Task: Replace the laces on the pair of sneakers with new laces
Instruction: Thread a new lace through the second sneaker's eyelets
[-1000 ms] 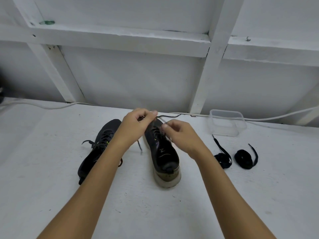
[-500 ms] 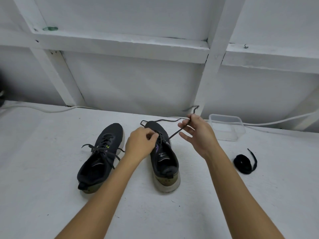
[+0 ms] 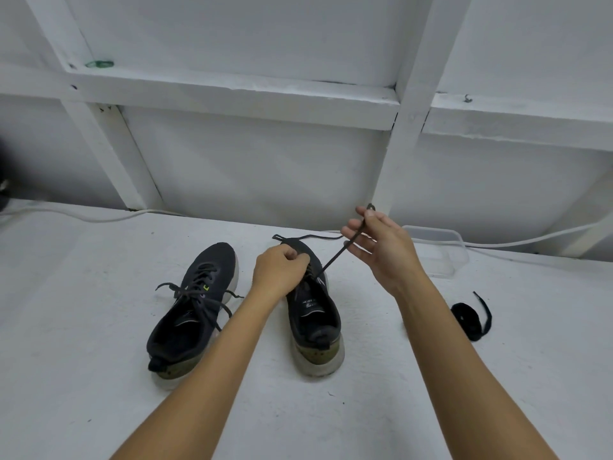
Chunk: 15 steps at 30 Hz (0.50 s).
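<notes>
From my head view, my left hand sits at the centre of the frame, fingers curled down on the tongue area of the right-hand sneaker, pinning it to the desk so it will not lift as I pull. My right hand, just right of centre and higher, pinches the old lace between thumb and fingers; the lace runs taut from the eyelets up to that hand, which I judge is drawing it out. Its other end trails past the toe. The left-hand sneaker, left of centre, has its lace threaded and loose, so it waits its turn. A coiled black lace lies at the right, near enough to reach, with a clear plastic tub behind my right hand.
</notes>
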### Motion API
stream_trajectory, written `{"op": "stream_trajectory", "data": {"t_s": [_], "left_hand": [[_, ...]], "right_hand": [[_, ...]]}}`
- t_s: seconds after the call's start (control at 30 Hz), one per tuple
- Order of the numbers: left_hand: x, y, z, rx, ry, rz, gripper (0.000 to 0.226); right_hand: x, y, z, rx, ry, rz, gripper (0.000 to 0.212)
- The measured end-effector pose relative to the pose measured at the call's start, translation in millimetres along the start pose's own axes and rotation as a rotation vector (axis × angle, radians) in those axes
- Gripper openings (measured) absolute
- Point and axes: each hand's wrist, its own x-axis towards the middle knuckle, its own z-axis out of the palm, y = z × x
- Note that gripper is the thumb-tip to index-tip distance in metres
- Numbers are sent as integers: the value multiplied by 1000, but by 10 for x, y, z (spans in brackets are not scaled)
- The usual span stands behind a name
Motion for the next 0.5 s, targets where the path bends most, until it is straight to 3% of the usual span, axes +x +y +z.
{"op": "stream_trajectory", "data": {"t_s": [0.13,0.27,0.37,0.5], "left_hand": [[-3,222,-296,-536,-128,-41,19],[-6,443,-626,-426,-105,240,27],[-2,548,-735,-270,-126,386,25],[-6,573,-706,-182,-194,453,24]], "right_hand": [[67,18,-36,-8,89,12,19],[94,90,41,-336,76,72,16],[48,77,181,-707,-149,43,17],[-73,-31,416,-829,-450,20,18]]}}
